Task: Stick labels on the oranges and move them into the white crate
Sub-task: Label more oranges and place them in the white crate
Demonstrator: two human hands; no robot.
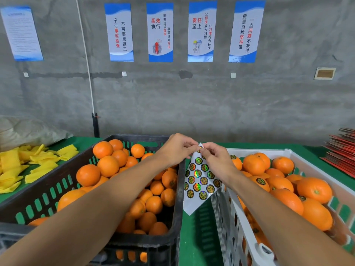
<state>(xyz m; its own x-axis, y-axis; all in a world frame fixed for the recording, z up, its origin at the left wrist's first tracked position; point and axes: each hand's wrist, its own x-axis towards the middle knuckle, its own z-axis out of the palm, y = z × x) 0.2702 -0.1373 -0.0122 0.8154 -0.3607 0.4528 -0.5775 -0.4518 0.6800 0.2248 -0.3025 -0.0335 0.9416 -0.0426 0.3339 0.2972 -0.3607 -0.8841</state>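
Both my hands meet at the far middle of the scene, above the gap between the two crates. My left hand [177, 148] pinches the top corner of the label sheet [199, 181], so that grip is grasping the sheet. My right hand [215, 157] has its fingertips closed on the same top corner, where one round label sits at the sheet's edge; that grip is grasping the sheet too, though I cannot tell whether the label has lifted free. The sheet hangs down from my fingers, white-backed and covered in rows of round black-and-gold labels, a few of them shimmering in rainbow colours.

On the left stands the black crate [178, 208], heaped with unlabelled oranges [108, 166]. On the right stands the white crate [230, 217], holding labelled oranges [259, 183] with the round stickers showing on several of them. Both crates rest on the green surface [197, 237].

At the far left lies a pile of yellow cloths [28, 166], with a pale sack [28, 131] behind it. At the far right sits a stack of red sheets [342, 152]. Blue and white posters [160, 32] hang on the grey wall [192, 102] beyond.
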